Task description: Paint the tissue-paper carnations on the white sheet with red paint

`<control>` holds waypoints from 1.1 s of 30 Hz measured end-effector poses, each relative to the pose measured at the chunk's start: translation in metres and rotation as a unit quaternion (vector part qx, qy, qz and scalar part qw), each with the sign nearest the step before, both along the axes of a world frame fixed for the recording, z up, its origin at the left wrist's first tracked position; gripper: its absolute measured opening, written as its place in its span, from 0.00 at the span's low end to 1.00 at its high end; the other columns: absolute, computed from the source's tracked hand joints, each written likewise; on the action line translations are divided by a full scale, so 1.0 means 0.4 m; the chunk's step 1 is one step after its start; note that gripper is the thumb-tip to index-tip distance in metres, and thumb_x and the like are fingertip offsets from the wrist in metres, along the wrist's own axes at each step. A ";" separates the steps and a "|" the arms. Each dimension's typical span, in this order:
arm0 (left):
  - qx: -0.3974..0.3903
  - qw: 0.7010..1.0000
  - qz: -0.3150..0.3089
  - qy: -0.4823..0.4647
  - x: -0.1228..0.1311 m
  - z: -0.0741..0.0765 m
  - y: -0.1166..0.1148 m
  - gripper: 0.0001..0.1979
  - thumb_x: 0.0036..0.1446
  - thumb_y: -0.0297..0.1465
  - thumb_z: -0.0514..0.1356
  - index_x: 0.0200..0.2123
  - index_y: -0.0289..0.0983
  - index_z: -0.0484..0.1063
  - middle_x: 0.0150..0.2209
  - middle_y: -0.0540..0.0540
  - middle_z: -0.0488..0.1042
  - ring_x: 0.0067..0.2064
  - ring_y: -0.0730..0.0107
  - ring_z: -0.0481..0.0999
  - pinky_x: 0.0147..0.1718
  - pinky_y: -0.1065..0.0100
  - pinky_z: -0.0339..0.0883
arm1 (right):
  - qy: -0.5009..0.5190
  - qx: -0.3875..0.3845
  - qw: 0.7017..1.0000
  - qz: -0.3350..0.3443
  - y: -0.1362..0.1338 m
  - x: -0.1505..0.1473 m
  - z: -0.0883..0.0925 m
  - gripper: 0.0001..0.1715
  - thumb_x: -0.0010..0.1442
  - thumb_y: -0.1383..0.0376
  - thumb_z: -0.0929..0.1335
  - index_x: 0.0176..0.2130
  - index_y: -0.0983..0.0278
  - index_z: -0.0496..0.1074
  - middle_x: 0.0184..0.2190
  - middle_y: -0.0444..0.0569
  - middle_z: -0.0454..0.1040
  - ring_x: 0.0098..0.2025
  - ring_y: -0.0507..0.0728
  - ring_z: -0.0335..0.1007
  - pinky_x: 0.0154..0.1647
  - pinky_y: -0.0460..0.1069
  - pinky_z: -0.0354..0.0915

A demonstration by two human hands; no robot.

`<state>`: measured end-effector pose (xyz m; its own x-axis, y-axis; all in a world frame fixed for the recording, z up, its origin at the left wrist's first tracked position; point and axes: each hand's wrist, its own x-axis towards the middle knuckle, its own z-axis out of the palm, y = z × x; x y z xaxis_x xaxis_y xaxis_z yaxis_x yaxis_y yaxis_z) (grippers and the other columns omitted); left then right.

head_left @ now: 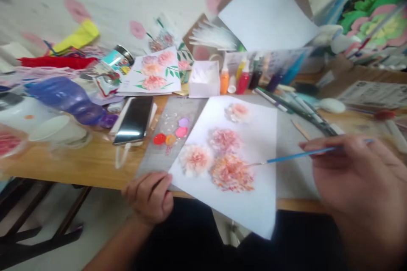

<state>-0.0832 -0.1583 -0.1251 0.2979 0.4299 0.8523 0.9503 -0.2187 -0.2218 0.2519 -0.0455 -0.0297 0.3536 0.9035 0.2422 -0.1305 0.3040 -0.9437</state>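
My right hand pinches a thin blue paintbrush, whose tip touches an orange-pink painted flower on a white sheet of paper. Several pink and peach flowers are painted on that sheet. At the table's front edge my left hand is curled, its fingers pressing down the paper's near left corner. Blobs of red, orange, pink and purple paint lie on a grey mat left of the sheet.
A dark phone lies left of the paint. Paint bottles, a white box, a finished flower painting, a blue plastic bottle and cups crowd the back. Brushes and pens lie at the right.
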 end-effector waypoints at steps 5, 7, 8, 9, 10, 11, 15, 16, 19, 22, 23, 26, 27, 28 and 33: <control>0.016 1.000 0.000 0.013 -0.016 -0.013 0.012 0.14 0.58 0.36 0.53 0.40 0.37 0.76 0.32 0.40 0.77 0.32 0.58 0.75 0.35 0.56 0.63 | 0.028 -0.003 0.999 -0.035 -0.065 0.049 -0.056 0.05 0.48 0.65 0.70 0.23 0.62 0.73 0.20 0.48 0.73 0.27 0.58 0.73 0.35 0.55 0.67; 0.018 1.000 0.001 0.013 -0.017 -0.013 0.013 0.14 0.58 0.35 0.53 0.40 0.37 0.76 0.31 0.40 0.77 0.32 0.57 0.75 0.35 0.56 0.63 | 0.033 0.014 0.999 -0.023 -0.068 0.049 -0.064 0.04 0.49 0.66 0.70 0.23 0.62 0.73 0.20 0.47 0.73 0.28 0.57 0.73 0.37 0.55 0.68; 0.018 1.000 0.001 0.013 -0.016 -0.012 0.013 0.14 0.57 0.35 0.53 0.40 0.36 0.76 0.31 0.40 0.76 0.32 0.57 0.75 0.35 0.55 0.63 | 0.034 0.019 0.999 -0.014 -0.068 0.048 -0.067 0.04 0.49 0.67 0.70 0.24 0.61 0.74 0.21 0.46 0.74 0.28 0.57 0.73 0.37 0.55 0.68; 0.018 1.000 0.000 0.012 -0.014 -0.011 0.013 0.14 0.57 0.35 0.53 0.40 0.36 0.76 0.31 0.39 0.76 0.32 0.56 0.75 0.35 0.55 0.63 | 0.035 0.022 0.999 -0.006 -0.067 0.048 -0.068 0.04 0.50 0.67 0.70 0.24 0.61 0.74 0.21 0.46 0.74 0.28 0.56 0.73 0.37 0.54 0.68; 0.018 1.000 -0.001 0.010 -0.012 -0.009 0.014 0.14 0.57 0.35 0.53 0.40 0.36 0.76 0.31 0.39 0.76 0.32 0.56 0.75 0.35 0.55 0.63 | 0.034 0.022 0.999 0.003 -0.067 0.047 -0.069 0.04 0.51 0.67 0.70 0.25 0.62 0.74 0.22 0.46 0.74 0.28 0.56 0.73 0.36 0.54 0.68; 0.018 1.000 0.000 0.009 -0.011 -0.008 0.014 0.14 0.57 0.34 0.53 0.39 0.36 0.76 0.31 0.39 0.76 0.32 0.57 0.75 0.35 0.55 0.64 | 0.032 0.022 0.999 0.011 -0.066 0.047 -0.070 0.04 0.51 0.66 0.70 0.26 0.62 0.75 0.23 0.46 0.75 0.29 0.56 0.73 0.36 0.53 0.67; 0.021 1.000 0.008 0.006 -0.006 -0.006 0.016 0.14 0.58 0.34 0.52 0.40 0.37 0.75 0.30 0.39 0.76 0.32 0.57 0.75 0.36 0.56 0.64 | 0.022 0.028 0.999 0.029 -0.066 0.049 -0.072 0.05 0.54 0.66 0.70 0.27 0.63 0.76 0.24 0.47 0.76 0.30 0.55 0.73 0.35 0.52 0.66; 0.022 1.000 0.012 0.006 -0.006 -0.007 0.016 0.14 0.58 0.34 0.52 0.40 0.37 0.75 0.30 0.40 0.76 0.32 0.57 0.75 0.36 0.55 0.63 | 0.021 0.031 0.999 0.031 -0.067 0.050 -0.072 0.05 0.54 0.66 0.70 0.27 0.62 0.75 0.24 0.46 0.75 0.30 0.55 0.73 0.36 0.52 0.66; 0.025 0.999 0.021 0.010 -0.008 -0.011 0.015 0.15 0.59 0.36 0.52 0.40 0.37 0.75 0.31 0.40 0.77 0.33 0.57 0.76 0.36 0.55 0.63 | 0.025 0.036 0.999 0.031 -0.068 0.052 -0.074 0.05 0.54 0.67 0.70 0.27 0.61 0.75 0.24 0.45 0.75 0.29 0.55 0.72 0.36 0.53 0.67; 0.028 0.999 0.020 0.009 -0.009 -0.012 0.015 0.15 0.59 0.36 0.51 0.40 0.37 0.75 0.31 0.40 0.77 0.32 0.58 0.76 0.36 0.55 0.63 | 0.019 0.040 0.999 0.031 -0.070 0.052 -0.076 0.04 0.54 0.67 0.70 0.28 0.61 0.76 0.25 0.46 0.76 0.30 0.55 0.73 0.34 0.53 0.67; 0.029 0.999 0.019 0.008 -0.010 -0.012 0.015 0.15 0.59 0.36 0.51 0.40 0.37 0.75 0.31 0.39 0.77 0.32 0.58 0.76 0.36 0.55 0.64 | 0.016 0.040 0.999 0.033 -0.071 0.052 -0.076 0.04 0.54 0.67 0.70 0.28 0.61 0.76 0.25 0.46 0.76 0.30 0.56 0.73 0.34 0.53 0.67; 0.025 0.999 0.016 0.014 -0.009 -0.010 0.015 0.15 0.58 0.35 0.52 0.40 0.36 0.75 0.31 0.39 0.76 0.32 0.57 0.76 0.35 0.54 0.64 | 0.014 0.039 0.999 0.035 -0.072 0.053 -0.076 0.05 0.54 0.67 0.70 0.27 0.62 0.75 0.24 0.45 0.75 0.30 0.55 0.74 0.37 0.53 0.68; 0.025 0.999 0.014 0.016 -0.009 -0.009 0.015 0.15 0.58 0.35 0.52 0.40 0.36 0.75 0.31 0.39 0.76 0.32 0.57 0.75 0.35 0.55 0.64 | 0.015 0.039 0.999 0.035 -0.073 0.053 -0.075 0.05 0.54 0.68 0.70 0.27 0.62 0.75 0.23 0.45 0.75 0.30 0.55 0.74 0.38 0.53 0.69; 0.026 0.999 0.013 0.017 -0.009 -0.009 0.016 0.15 0.58 0.35 0.52 0.40 0.36 0.75 0.31 0.39 0.76 0.32 0.57 0.75 0.35 0.55 0.64 | 0.014 0.039 0.999 0.033 -0.074 0.053 -0.074 0.05 0.55 0.68 0.69 0.27 0.62 0.75 0.24 0.45 0.75 0.30 0.55 0.74 0.38 0.53 0.69; 0.030 0.999 0.014 0.018 -0.008 -0.010 0.016 0.15 0.60 0.35 0.51 0.41 0.36 0.75 0.31 0.39 0.76 0.32 0.57 0.75 0.34 0.55 0.63 | -0.004 0.036 0.999 0.037 -0.079 0.051 -0.070 0.05 0.55 0.68 0.70 0.28 0.62 0.75 0.24 0.47 0.76 0.31 0.56 0.74 0.39 0.54 0.69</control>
